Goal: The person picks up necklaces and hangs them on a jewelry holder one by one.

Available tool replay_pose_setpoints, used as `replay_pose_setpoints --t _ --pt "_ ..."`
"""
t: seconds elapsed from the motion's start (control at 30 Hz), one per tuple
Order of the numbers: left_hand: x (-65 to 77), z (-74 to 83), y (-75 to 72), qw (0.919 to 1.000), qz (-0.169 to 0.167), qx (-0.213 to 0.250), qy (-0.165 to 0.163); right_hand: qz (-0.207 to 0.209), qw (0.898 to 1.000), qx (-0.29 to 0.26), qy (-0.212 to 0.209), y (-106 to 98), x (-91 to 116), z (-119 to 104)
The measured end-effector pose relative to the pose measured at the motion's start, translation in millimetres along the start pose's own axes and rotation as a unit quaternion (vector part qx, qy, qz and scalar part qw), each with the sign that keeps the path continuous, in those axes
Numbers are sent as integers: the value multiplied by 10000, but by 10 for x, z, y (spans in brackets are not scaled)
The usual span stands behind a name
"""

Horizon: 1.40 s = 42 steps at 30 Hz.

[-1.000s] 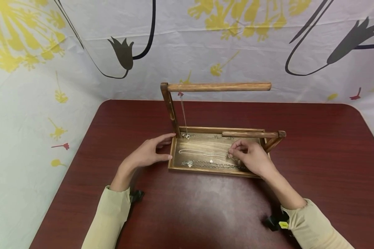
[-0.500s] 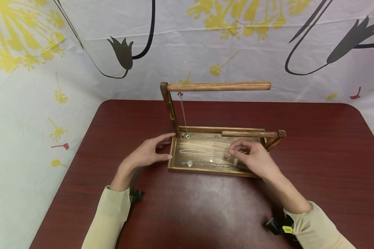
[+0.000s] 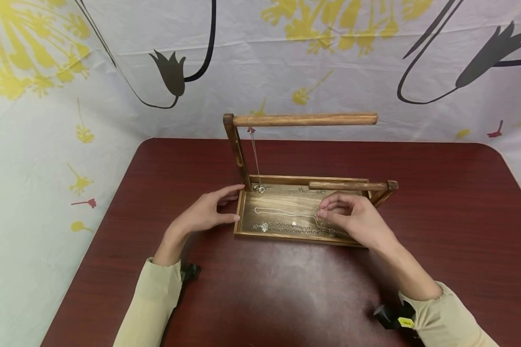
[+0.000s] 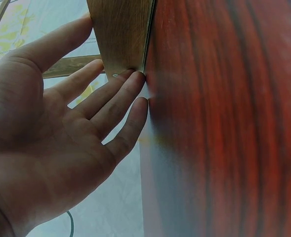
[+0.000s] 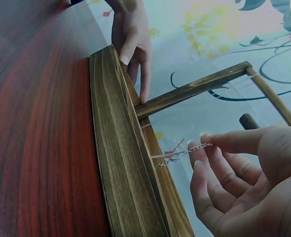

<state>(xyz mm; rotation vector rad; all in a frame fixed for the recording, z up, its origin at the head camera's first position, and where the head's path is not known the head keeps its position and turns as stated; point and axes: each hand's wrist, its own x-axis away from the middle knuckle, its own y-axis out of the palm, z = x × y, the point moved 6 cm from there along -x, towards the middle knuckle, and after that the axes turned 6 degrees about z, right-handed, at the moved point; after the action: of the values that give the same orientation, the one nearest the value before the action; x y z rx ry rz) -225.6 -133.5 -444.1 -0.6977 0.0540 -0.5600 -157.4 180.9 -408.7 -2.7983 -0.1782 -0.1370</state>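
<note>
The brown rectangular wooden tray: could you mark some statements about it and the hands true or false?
1. The left hand touches the end of the brown wooden tray. True.
2. The right hand pinches a thin silver chain. True.
3. Both hands hold chains. False: the left hand holds none.
4. Chains hang all along the higher round wooden bar. False: hanging chain shows only near that bar's left end.
5. The tabletop under the tray is white. False: that tabletop is dark red.

Cannot read any word, brand or number for certain. Can only spot a small bright-yellow angular label on the boxy black device beside the pale-yellow fabric right sleeve, bearing dark marks too tiny to decipher.
</note>
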Motion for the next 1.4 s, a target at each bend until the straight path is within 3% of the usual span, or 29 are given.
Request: replay_pose_setpoints --t 0.43,0.63,1.2,1.4 --pt "4 -18 -1 10000 24 2 29 -133 9996 79 -219 -20 59 -90" --pt "0 -17 3 10000 -8 1 38 -246 9979 145 -582 -31 107 -192" --pt "-1 -20 6 10000 19 50 47 -462 9929 -210 -1077 -47 137 -335" --pt "4 -14 9 10000 0 11 40 -529 9907 -681 -1050 -41 128 -381"
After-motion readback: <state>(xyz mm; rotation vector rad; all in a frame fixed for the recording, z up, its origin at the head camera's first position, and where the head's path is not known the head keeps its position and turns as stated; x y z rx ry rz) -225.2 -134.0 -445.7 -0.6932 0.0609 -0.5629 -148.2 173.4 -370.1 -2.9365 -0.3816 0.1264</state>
